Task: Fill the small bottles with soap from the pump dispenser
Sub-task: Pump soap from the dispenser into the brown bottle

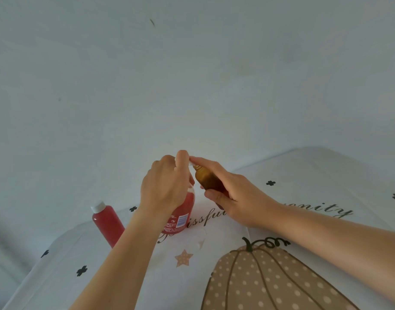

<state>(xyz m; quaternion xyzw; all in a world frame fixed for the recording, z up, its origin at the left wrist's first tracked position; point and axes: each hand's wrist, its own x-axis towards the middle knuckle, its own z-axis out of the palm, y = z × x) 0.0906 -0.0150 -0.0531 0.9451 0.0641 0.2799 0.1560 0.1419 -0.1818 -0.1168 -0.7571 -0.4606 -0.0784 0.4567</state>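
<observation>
The pump dispenser (180, 217), a clear bottle of red soap with a barcode label, stands at mid-table. My left hand (167, 183) sits on top of it, fingers curled over the white pump head, which is mostly hidden. My right hand (232, 195) grips a small amber bottle (206, 179), tilted, its open neck held up against the pump's nozzle. A small bottle full of red soap (107, 222), closed with a white cap, stands to the left of the dispenser.
The table wears a white cloth (303, 175) printed with a dotted pumpkin (265, 280), a star, black script and small black clovers. A plain pale wall rises behind. The table's left edge runs diagonally at lower left.
</observation>
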